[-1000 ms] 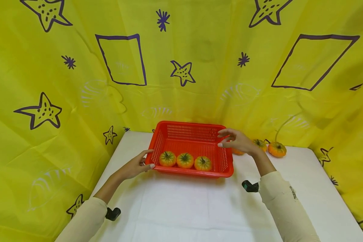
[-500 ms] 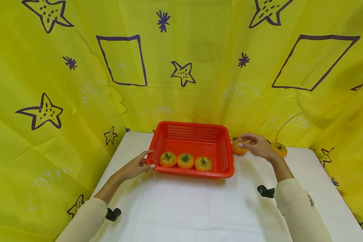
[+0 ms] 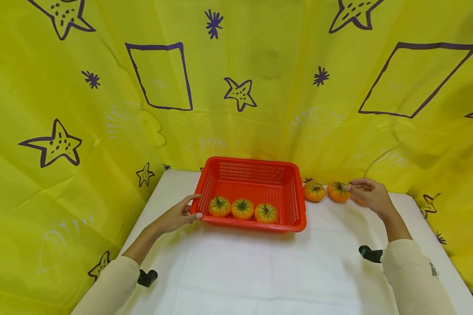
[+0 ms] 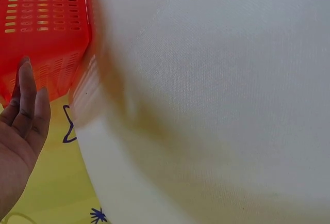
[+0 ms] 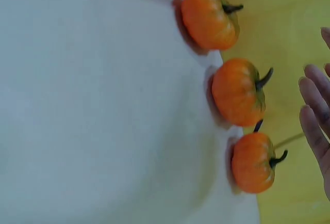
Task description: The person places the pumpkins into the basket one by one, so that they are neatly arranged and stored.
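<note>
A red plastic basket (image 3: 248, 223) sits on the white table with three small orange pumpkins (image 3: 242, 209) lined up along its near side. My left hand (image 3: 177, 215) holds the basket's near left corner, thumb and index finger at the rim; in the left wrist view other fingers (image 4: 28, 95) reach up by its wall. To the basket's right stand three more pumpkins, among them one close to its wall (image 3: 314, 191) and a middle one (image 3: 338, 192). My right hand (image 3: 372, 197) hovers over the rightmost pumpkin (image 5: 253, 163), partly hiding it, with fingers loosely bent and nothing held.
A yellow patterned curtain (image 3: 268, 127) hangs behind and along both sides of the white table (image 3: 236, 271). The pumpkins outside the basket stand near the table's back edge. A dark device (image 3: 147, 278) sticks out by the left wrist, another (image 3: 370, 254) by the right.
My right hand has moved from above the basket's right side rightward past two pumpkins to the last one, uncovering the nearer ones. The left hand stays at the basket's corner.
</note>
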### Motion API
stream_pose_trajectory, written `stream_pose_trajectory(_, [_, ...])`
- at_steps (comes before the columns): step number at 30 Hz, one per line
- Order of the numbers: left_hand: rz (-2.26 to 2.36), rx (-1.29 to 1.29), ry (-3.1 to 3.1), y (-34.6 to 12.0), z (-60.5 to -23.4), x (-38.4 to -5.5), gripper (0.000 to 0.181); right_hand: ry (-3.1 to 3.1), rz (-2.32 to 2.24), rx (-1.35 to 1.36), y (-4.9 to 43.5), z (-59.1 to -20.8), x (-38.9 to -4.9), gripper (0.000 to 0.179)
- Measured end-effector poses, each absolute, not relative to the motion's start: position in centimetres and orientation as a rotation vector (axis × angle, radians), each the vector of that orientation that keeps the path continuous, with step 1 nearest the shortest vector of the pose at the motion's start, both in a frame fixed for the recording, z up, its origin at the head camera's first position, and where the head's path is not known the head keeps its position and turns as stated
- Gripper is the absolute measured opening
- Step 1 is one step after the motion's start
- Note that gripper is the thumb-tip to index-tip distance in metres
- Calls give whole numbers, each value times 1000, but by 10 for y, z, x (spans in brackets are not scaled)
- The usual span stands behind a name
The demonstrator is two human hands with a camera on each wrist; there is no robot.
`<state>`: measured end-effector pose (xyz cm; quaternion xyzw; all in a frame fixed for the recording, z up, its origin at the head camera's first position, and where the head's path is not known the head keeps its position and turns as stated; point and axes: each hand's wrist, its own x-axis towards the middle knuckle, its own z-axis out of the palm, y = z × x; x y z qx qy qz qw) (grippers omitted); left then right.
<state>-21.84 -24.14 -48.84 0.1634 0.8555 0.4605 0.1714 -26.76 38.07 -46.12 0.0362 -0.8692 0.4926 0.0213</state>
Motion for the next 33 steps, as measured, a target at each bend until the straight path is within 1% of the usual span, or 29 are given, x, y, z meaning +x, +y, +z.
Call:
stream_pose_trajectory(3, [1298,464,2434,-241,-488,-218,75,-2732,1377,26,389,-463,-266,48])
stream_pose_trajectory(5, [1296,458,2437,-241,-487,-218,75,-2761,1285,-43,393,-464,-265,59])
stream_pose_trajectory(11, [1292,455,2444,-241,-486,-217,75,-2810,1205,-196,402,-472,-268,81])
stream_pose_trajectory(20, [1293,459,2441,-241,-486,-218,74,-2929,1132,-252,414,-490,-275,93])
stream_pose_trajectory(29, [1270,442,2457,-240,-486,-219,73,-3106,1071,-277,421,-497,-275,109])
stream_pose_trajectory(33, [1260,437,2461,-240,-487,-219,72,-3140,1050,-266,425,-498,-276,110])
